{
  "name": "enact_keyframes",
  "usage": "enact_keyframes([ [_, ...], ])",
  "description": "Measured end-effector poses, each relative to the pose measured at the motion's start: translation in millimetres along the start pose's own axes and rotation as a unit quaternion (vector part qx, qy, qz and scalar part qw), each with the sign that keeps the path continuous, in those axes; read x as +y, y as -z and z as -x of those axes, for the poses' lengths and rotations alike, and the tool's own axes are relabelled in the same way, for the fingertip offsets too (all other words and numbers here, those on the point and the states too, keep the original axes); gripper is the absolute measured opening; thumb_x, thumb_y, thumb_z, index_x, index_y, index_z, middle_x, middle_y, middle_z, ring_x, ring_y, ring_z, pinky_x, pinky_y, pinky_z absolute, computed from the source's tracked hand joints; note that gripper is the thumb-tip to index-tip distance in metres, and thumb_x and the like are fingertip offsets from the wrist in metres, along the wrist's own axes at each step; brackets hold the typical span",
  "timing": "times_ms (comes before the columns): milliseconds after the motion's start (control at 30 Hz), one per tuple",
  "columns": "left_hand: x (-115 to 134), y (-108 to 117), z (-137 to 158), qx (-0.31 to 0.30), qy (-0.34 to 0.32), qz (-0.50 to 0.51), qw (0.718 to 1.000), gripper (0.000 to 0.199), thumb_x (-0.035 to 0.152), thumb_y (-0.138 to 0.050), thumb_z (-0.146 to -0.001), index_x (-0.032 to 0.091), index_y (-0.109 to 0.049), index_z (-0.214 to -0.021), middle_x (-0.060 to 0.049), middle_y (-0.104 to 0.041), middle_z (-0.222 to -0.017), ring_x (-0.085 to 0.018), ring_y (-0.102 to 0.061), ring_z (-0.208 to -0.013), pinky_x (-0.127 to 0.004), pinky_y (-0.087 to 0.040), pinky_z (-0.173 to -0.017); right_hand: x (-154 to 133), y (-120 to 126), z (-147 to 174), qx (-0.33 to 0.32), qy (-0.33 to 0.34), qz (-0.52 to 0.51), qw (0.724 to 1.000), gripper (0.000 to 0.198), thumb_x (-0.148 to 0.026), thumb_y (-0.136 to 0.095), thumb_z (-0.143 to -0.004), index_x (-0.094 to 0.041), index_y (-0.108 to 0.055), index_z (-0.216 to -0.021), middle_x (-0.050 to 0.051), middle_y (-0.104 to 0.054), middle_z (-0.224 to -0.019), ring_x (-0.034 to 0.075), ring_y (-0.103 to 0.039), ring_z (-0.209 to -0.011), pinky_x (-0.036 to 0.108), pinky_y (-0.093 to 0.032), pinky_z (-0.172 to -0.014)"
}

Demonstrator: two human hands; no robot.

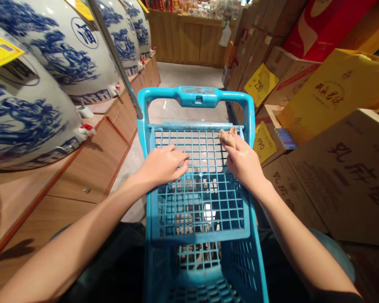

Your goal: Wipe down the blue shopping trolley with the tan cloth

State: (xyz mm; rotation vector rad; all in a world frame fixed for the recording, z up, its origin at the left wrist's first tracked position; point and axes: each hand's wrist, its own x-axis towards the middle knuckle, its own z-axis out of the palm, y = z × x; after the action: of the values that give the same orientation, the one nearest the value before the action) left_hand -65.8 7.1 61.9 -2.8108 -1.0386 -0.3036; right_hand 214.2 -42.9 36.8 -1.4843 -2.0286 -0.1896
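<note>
In front of me stands a blue plastic shopping cart (257, 235) with a grid flap (200, 240) across its top, behind the handle (198, 97). My right hand (244, 162) holds a crumpled beige cloth (228, 136) pinched against the flap's upper right corner, near the hinge bar. On the left part of the same grid rests my left hand (166, 165), its fingers loosely bent and thumb apart, with no object visible in it. Its fingertips touch or hover just over the grid; I cannot tell which. Through the openings the inside of the basket shows dimly.
Large blue-and-white ceramic jars (76, 50) with taps line a wooden shelf (94, 151) on the left. A metal pole (116, 59) rises from the cart's left side. Stacked cartons (350, 168) and yellow bags (331, 92) crowd the right. Tiled floor (189, 75) leads to a wooden counter (180, 38).
</note>
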Motion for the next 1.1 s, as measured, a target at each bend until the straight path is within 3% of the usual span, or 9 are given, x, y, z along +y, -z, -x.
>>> enact_keyframes([
  [100, 4.4, 1.9, -4.3, -0.009, -0.001, 0.002, 1.000, 0.035, 0.030, -0.048, -0.104, 0.020, -0.081, -0.108, -0.006, -0.082, -0.089, -0.026, -0.071, -0.096, -0.030, -0.041, -0.060, 2.2, 4.7, 5.5, -0.007, 0.031, -0.024, 0.999, 0.058, -0.005, -0.046, -0.093, -0.028, -0.073, -0.138, 0.004, -0.066, -0.154, 0.028, -0.058, -0.149, 0.056, -0.054, -0.121],
  [300, 10.8, 1.5, -12.3, -0.004, 0.000, -0.002, 1.000, 0.037, 0.028, -0.046, -0.105, 0.019, -0.082, -0.107, -0.008, -0.082, -0.092, -0.027, -0.072, -0.097, -0.032, -0.044, -0.062, 4.9, 12.4, 2.5, 0.003, -0.051, 0.032, 0.998, 0.055, -0.008, -0.046, -0.094, -0.024, -0.074, -0.138, 0.010, -0.068, -0.151, 0.034, -0.064, -0.142, 0.059, -0.058, -0.115],
  [467, 12.9, -2.2, -16.4, 0.013, -0.015, -0.010, 1.000, 0.037, 0.029, -0.046, -0.106, 0.020, -0.081, -0.108, -0.007, -0.082, -0.088, -0.026, -0.072, -0.095, -0.031, -0.041, -0.060, 1.4, 9.1, 8.0, -0.007, -0.020, 0.014, 1.000, 0.057, -0.007, -0.044, -0.095, -0.028, -0.072, -0.140, 0.005, -0.070, -0.150, 0.030, -0.061, -0.145, 0.055, -0.060, -0.115],
  [667, 14.6, -4.1, -22.5, 0.007, -0.010, -0.007, 1.000, 0.036, 0.028, -0.046, -0.106, 0.019, -0.081, -0.110, -0.008, -0.081, -0.088, -0.027, -0.071, -0.096, -0.031, -0.041, -0.061, 20.8, 10.5, 5.0, 0.027, -0.080, 0.036, 0.996, 0.059, -0.007, -0.043, -0.095, -0.025, -0.071, -0.143, 0.010, -0.068, -0.152, 0.036, -0.056, -0.150, 0.063, -0.053, -0.120],
  [800, 14.9, -5.9, -25.0, 0.005, -0.023, -0.010, 1.000, 0.036, 0.029, -0.046, -0.107, 0.019, -0.080, -0.109, -0.008, -0.081, -0.089, -0.027, -0.071, -0.096, -0.031, -0.039, -0.059, -3.3, 3.2, 9.3, 0.005, -0.018, 0.003, 1.000, 0.055, -0.005, -0.040, -0.096, -0.025, -0.073, -0.135, 0.010, -0.070, -0.148, 0.030, -0.061, -0.145, 0.055, -0.060, -0.114],
  [900, 14.6, -5.8, -24.4, 0.011, -0.025, -0.016, 1.000, 0.037, 0.030, -0.045, -0.108, 0.019, -0.080, -0.109, -0.008, -0.081, -0.088, -0.027, -0.071, -0.096, -0.031, -0.040, -0.060, -3.7, 4.1, 10.4, -0.022, 0.036, -0.030, 0.999, 0.055, -0.004, -0.042, -0.094, -0.026, -0.075, -0.132, 0.007, -0.070, -0.148, 0.026, -0.061, -0.146, 0.050, -0.060, -0.115],
  [1100, 15.7, -3.3, -22.3, 0.009, -0.021, -0.023, 0.999, 0.037, 0.029, -0.046, -0.107, 0.020, -0.081, -0.106, -0.008, -0.080, -0.085, -0.027, -0.072, -0.095, -0.030, -0.039, -0.058, 18.1, 9.3, 4.0, 0.009, -0.063, 0.012, 0.998, 0.062, -0.005, -0.043, -0.094, -0.028, -0.068, -0.146, 0.005, -0.064, -0.157, 0.033, -0.051, -0.155, 0.064, -0.050, -0.123],
])
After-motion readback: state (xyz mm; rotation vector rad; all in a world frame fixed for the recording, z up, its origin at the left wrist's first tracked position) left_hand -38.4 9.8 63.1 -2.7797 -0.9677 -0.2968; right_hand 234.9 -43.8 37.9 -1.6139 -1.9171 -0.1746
